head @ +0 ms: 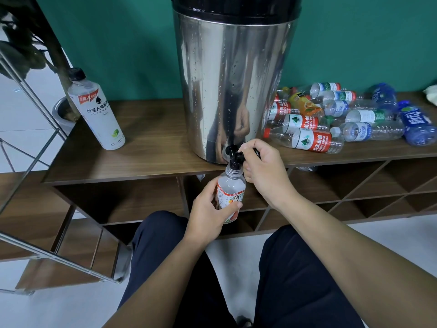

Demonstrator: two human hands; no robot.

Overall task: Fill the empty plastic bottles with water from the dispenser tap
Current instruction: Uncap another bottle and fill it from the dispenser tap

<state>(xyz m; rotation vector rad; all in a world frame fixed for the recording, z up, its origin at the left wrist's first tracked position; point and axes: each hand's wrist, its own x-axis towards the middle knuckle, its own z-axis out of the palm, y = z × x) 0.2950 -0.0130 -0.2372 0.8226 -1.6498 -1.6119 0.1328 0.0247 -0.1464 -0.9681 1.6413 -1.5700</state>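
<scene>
A small clear bottle is held in the curled fingers of the left hand, its open mouth right under the black tap. The tap handle is gripped by the right hand. The tap sticks out past the front edge of the wooden shelf, below the steel water dispenser. Right of the dispenser, a pile of empty bottles is spread. Left of it, 1 capped white bottle is stood alone. A green wall is seen behind.

A small clear bottle with an orange-and-white label stands upright, uncapped, its mouth right under the steel dispenser's black tap; empty bottles lie piled beside it.
</scene>
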